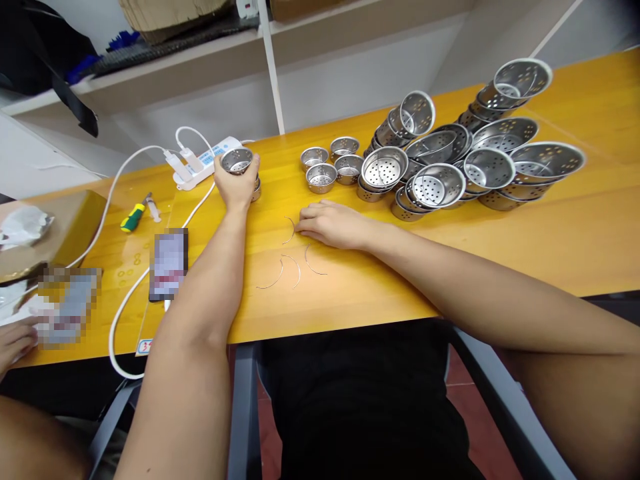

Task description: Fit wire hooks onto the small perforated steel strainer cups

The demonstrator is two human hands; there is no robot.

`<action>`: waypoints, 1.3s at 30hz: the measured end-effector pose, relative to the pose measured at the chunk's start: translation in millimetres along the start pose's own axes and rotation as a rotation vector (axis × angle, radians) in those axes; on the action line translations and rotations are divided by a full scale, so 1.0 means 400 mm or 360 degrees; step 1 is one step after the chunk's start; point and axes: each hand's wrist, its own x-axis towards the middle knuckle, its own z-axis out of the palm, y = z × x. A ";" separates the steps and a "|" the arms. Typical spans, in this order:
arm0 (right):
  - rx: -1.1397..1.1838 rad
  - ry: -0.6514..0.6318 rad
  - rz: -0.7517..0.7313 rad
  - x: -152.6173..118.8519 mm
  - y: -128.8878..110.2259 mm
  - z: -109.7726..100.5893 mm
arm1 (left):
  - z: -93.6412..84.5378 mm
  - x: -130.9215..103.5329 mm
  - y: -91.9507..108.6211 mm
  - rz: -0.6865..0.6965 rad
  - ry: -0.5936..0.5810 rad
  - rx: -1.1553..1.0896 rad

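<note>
My left hand is closed around a small perforated metal cup, its open rim facing up. Part of another metal cup shows just below and beside that hand. Over the middle of the table, my right hand has its fingers bent together and lowered, the fingertips right beside a thin curved wire. Whether they pinch it is hard to see. Closer to me lie several more curved wires. Beyond my right hand stands a group of small metal cups.
Stacks of larger perforated metal cups fill the right back. At left are a white power strip with cables, a green-yellow screwdriver, a phone and a cardboard box. Another person's hand rests at the far left.
</note>
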 end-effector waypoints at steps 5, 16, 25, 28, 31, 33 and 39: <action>-0.0094 -0.0093 0.0004 -0.018 -0.006 -0.043 | 0.002 -0.004 0.001 -0.0043 -0.0049 0.0003; -0.0028 -0.0071 -0.0086 -0.017 -0.015 -0.032 | 0.002 -0.002 -0.003 0.0070 -0.0069 0.0053; 0.0125 -0.0447 0.0400 -0.041 -0.079 -0.103 | 0.005 -0.013 0.015 0.0037 -0.0029 0.0044; 0.0399 -0.0467 0.0376 -0.043 -0.080 -0.101 | 0.004 -0.014 0.019 0.0015 -0.0042 0.0033; 0.0647 -0.0384 0.0221 -0.049 -0.065 -0.101 | 0.003 -0.014 0.021 -0.0003 -0.0062 0.0027; 0.0693 -0.0314 0.0102 -0.054 -0.055 -0.102 | 0.003 -0.014 0.021 -0.0008 -0.0071 0.0026; 0.0380 -0.0439 0.0031 -0.050 -0.091 -0.091 | 0.006 -0.015 0.018 0.0003 -0.0038 0.0038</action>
